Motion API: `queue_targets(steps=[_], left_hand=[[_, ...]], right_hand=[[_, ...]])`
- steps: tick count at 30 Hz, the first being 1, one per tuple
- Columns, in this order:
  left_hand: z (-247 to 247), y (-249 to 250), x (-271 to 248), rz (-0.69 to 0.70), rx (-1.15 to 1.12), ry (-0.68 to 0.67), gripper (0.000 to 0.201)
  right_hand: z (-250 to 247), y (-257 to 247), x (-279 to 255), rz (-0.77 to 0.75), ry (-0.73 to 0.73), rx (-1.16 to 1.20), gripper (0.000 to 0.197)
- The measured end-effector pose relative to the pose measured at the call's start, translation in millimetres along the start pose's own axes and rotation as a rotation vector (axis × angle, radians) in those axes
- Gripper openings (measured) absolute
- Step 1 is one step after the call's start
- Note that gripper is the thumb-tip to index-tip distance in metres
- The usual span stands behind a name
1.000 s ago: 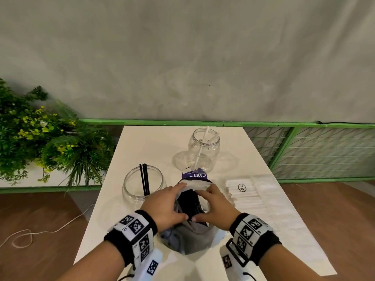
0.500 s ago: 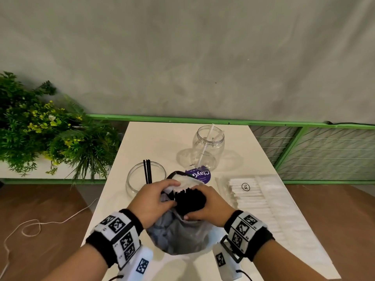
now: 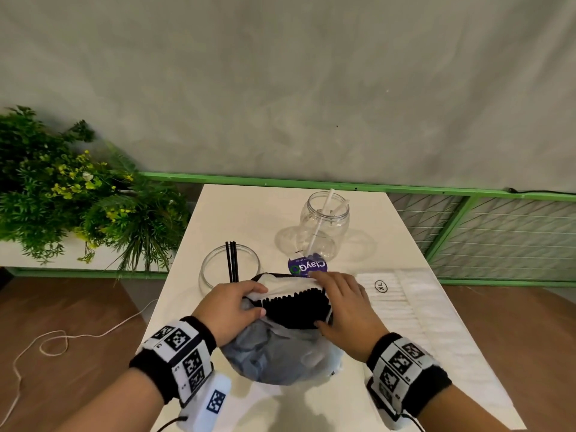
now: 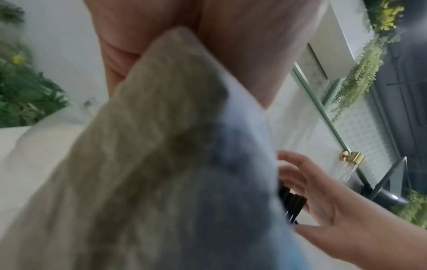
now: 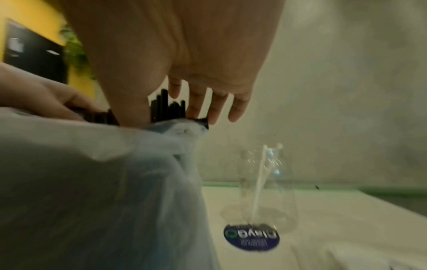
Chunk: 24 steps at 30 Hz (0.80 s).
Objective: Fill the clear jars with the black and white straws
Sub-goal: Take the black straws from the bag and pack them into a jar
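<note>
- Since a second ago, your two hands have pulled the mouth of the plastic bag (image 3: 280, 353) wider, so the black straws (image 3: 294, 307) inside now show as a broad row of ends rather than a narrow clump.
- Your left hand (image 3: 232, 310) grips the bag's left edge, fingers and thumb curled round the bunched plastic; the left wrist view is blurred but shows the plastic folded up against the palm.
- Your right hand (image 3: 346, 310) holds the right side of the bag's mouth, fingers reaching over the far rim and thumb on the near side; in the right wrist view the fingers (image 5: 217, 107) stretch down beside the straw ends (image 5: 167, 109).
- Taking the bag as landmark: it stands on the white table (image 3: 249, 213) near the front edge, between your hands.
- Just behind the bag to the left is the wide clear jar (image 3: 230, 272) with a few black straws (image 3: 232, 260) standing in it.
- Further behind the bag to the right stands the taller clear jar (image 3: 324, 226), a white straw (image 3: 321, 226) leaning in it.
- A round purple label (image 3: 308, 266) lies just behind the bag, in front of the taller jar.
- Right of the bag lies a packet of white straws (image 3: 402, 304), flat on the table, touching your right hand's side.
- Left of the table, well apart from the bag, is a green plant (image 3: 62, 198).
</note>
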<state>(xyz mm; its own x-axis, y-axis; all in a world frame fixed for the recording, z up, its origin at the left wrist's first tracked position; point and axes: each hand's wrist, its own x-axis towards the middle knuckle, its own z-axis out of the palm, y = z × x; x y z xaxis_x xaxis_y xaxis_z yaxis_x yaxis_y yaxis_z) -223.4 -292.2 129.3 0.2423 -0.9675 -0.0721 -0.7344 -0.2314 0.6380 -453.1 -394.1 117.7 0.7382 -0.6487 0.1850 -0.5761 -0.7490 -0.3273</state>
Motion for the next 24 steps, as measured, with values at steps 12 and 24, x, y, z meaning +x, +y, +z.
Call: queue_targets(steps=[12,24], left_hand=[[-16,1,-7,-0.008,0.019,-0.003,0.044],[-8,12,-6,-0.118,-0.482,-0.044,0.062]], right_hand=[[19,3,15,-0.289,0.136,-0.221,0.032],[20,-26,15,-0.179,0.039,-0.192,0.050]])
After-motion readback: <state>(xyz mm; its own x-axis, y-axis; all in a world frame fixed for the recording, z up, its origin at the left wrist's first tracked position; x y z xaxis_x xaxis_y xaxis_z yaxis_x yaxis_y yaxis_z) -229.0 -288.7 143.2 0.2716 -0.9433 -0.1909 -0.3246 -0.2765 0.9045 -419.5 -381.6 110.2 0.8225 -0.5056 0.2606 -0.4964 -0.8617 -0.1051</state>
